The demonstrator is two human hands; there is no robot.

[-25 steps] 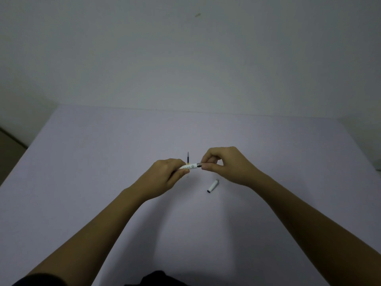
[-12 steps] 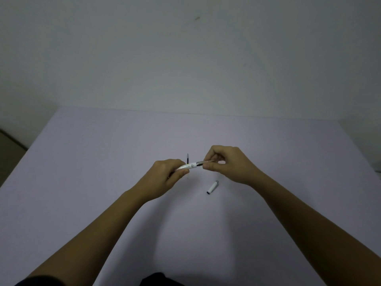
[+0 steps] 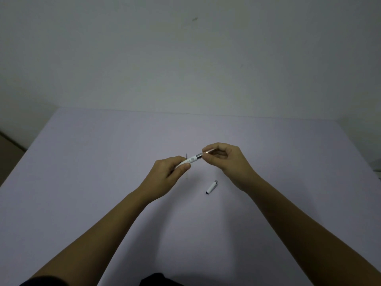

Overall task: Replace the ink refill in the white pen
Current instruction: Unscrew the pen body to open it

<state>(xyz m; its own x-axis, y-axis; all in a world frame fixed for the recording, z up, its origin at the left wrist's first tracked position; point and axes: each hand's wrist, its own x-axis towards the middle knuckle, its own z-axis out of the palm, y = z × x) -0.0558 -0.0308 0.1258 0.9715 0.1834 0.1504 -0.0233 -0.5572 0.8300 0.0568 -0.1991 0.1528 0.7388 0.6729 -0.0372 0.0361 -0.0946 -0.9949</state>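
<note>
My left hand [image 3: 167, 174] grips the white pen barrel [image 3: 190, 159], held above the table and tilted up to the right. A metal collar shows at the barrel's open end. My right hand [image 3: 224, 159] pinches a thin copper-coloured ink refill [image 3: 210, 150] that sticks out of that end. A white pen cap [image 3: 211, 187] lies on the table below my right hand. A thin dark refill [image 3: 186, 155] lies on the table behind my left hand, mostly hidden by it.
The pale lilac table [image 3: 103, 182] spreads wide around both hands. Its far edge meets a plain wall, and its left edge drops off toward the floor at the far left.
My right hand has drawn up and to the right, and more of the refill now shows outside the barrel. My left hand has kept its grip.
</note>
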